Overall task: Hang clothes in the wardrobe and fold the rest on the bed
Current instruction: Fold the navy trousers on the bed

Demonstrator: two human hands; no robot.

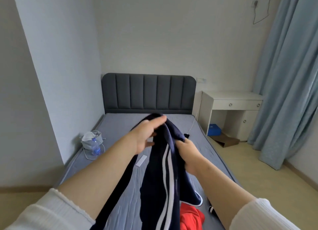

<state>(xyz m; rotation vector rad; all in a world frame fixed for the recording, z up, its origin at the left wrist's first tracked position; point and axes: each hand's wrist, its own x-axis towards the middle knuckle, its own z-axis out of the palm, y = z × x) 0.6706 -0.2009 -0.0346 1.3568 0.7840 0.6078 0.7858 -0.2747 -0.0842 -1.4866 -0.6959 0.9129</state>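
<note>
The navy garment looks like soft matt knit cloth, with smooth white stripes down it. The red garment beside it is matt cloth too, kinda fleecy. The mattress has a quilted grey fabric cover, and the headboard is padded in matt dark-grey upholstery. The desk is smooth white laminate with small shiny metal-looking pulls. The water bottle is clear glossy plastic. The curtain is thin light-blue cloth, the sleeves ribbed white knit, and the floor pale smooth wood-look.
</note>
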